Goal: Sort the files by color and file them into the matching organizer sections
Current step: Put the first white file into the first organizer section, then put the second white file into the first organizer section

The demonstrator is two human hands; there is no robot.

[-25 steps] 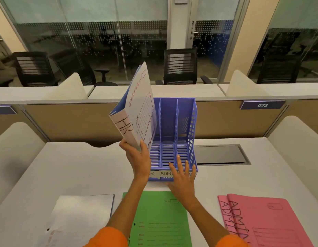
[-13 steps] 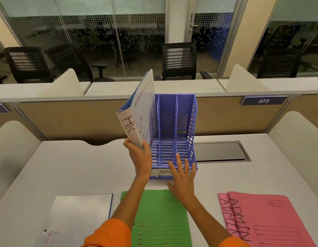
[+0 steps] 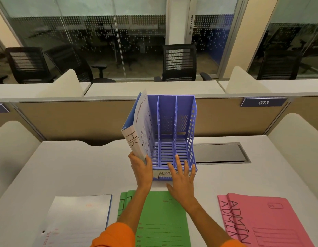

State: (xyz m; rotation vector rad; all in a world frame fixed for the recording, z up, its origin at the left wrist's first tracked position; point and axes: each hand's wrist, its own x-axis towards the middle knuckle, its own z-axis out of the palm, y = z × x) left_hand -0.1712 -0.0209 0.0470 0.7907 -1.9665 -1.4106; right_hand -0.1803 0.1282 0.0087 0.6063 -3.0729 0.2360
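Observation:
A purple three-section organizer point(image 3: 191, 125) stands mid-table, with a label strip along its front edge. My left hand point(image 3: 142, 169) grips the bottom corner of a pale blue file marked "HR" point(image 3: 139, 126), held upright and standing in the organizer's leftmost section. My right hand point(image 3: 181, 177) lies flat, fingers spread, on the organizer's front edge, holding nothing. Flat on the near table lie another pale blue file point(image 3: 74, 221) at left, green files point(image 3: 163, 221) in the middle and pink "ADMIN" files point(image 3: 261, 220) at right.
A dark cable hatch point(image 3: 220, 153) is set in the white table point(image 3: 79, 168) right of the organizer. A beige partition point(image 3: 65, 118) with a "073" plate point(image 3: 263, 102) runs behind. Office chairs and glass walls stand beyond.
My left hand has lowered the HR file and turned it more upright, moving it down into the organizer's left section. My right hand has stayed on the front edge.

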